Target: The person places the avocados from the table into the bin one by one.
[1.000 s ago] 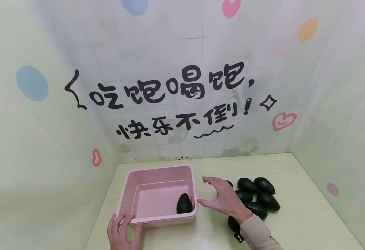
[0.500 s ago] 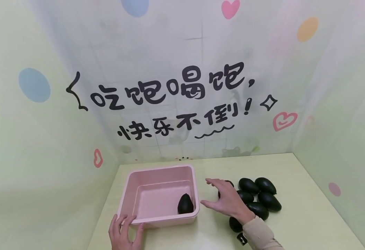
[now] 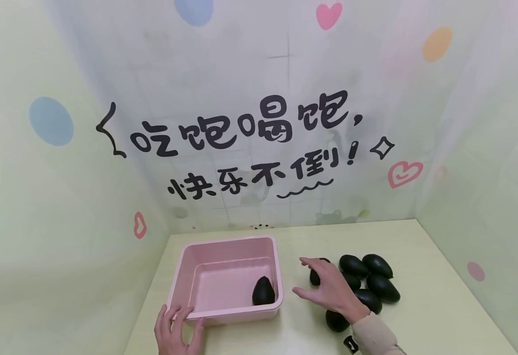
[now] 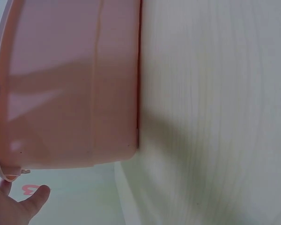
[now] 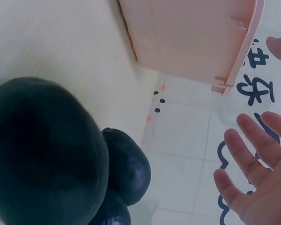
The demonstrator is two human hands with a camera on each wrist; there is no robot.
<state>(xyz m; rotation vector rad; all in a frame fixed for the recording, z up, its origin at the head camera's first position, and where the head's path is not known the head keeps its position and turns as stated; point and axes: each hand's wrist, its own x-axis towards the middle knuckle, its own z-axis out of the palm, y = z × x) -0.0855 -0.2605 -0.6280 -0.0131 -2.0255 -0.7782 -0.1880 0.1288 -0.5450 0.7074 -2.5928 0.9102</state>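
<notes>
A bin (image 3: pixel 223 312) is set left on a bench (image 3: pixel 441 305) before a wall (image 3: pixel 223 54), one avocado (image 3: pixel 263 291) lodged in its near right corner, its near left rim held by the left hand (image 3: pixel 176 331); more avocados (image 3: pixel 383 289) are grouped right, partly behind the right hand (image 3: pixel 330 292).

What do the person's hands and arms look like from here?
Both the left hand and the right hand are ungloved. A beige sleeve reaches the right wrist. Beside it shows a small black piece with a white marking; whether it is worn, I cannot tell. The left forearm is out of view.
</notes>
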